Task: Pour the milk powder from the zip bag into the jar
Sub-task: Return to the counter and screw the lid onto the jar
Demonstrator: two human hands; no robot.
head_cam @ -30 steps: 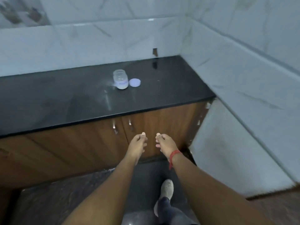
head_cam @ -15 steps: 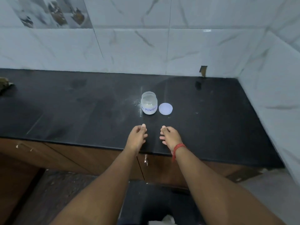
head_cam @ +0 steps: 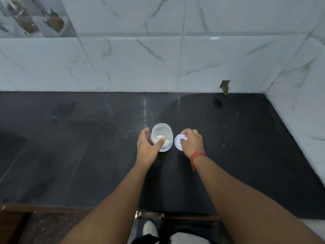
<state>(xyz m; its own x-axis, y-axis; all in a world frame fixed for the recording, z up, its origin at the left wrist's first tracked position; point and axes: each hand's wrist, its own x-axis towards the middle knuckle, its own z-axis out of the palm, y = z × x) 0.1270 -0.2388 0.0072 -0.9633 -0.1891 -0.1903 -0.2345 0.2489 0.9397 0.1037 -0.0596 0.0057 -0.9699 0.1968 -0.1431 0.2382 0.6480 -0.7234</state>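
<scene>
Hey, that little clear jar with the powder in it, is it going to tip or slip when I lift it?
The jar stands upright on the black counter, so it probably won't tip easily. It holds only a little powder, so it is likely light. Its clear wall looks smooth, perhaps slippery; the left hand already wraps around it, which should steady it.

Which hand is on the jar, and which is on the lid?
The left hand grips the open jar; the right hand, with the red wrist thread, touches the white lid lying beside it.

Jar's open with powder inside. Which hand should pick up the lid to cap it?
Right. The right hand already rests on the lid lying beside the jar, while the left hand wraps the jar and can steady it.
</scene>
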